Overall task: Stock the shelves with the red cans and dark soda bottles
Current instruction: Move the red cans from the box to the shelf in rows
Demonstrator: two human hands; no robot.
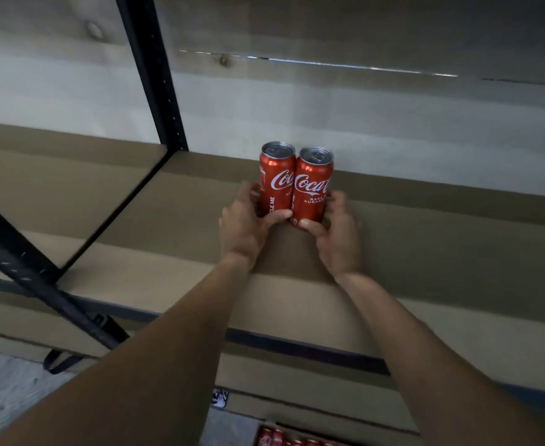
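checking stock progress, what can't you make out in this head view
Head view, can bases: the left hand and right hand cover the bottoms of the left can and right can, so contact with the shelf is unclear.
Head view, red cans below the shelf: cut off by the bottom edge, count unknown.

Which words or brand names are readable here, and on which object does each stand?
"Coca", logo partly turned away: left can.
"LE ME", vertical, start hidden by the left hand: left can.
"Coca", logo partly turned away: right can.
"RASA KURAN", small: right can.
Cans in the box below: print too blurred.
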